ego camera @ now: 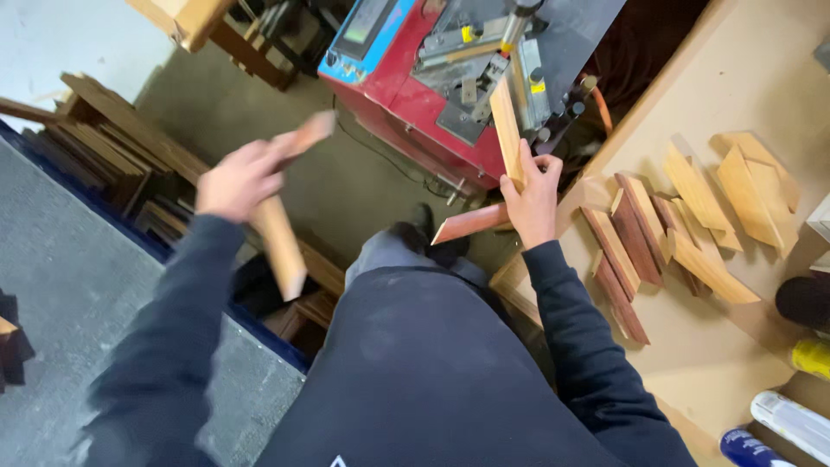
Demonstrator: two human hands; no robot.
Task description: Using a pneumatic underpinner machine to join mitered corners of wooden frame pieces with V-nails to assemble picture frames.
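Note:
My left hand (235, 180) is blurred with motion and grips a wooden moulding strip (278, 233), raised to the left over the floor. My right hand (532, 197) holds two mitred wooden strips joined as a corner: a pale one (506, 130) stands up against the red machine (415, 95), and a reddish one (471, 222) points left below the hand. The pale strip's top rests by the machine's metal clamp and fence (519, 69).
A tan workbench (709, 346) on the right carries several cut mitred wood pieces (683, 229). Bottles or tubes (791, 419) lie at its near corner. Stacked dark mouldings (112, 156) sit on the floor at left beside a grey surface (60, 285).

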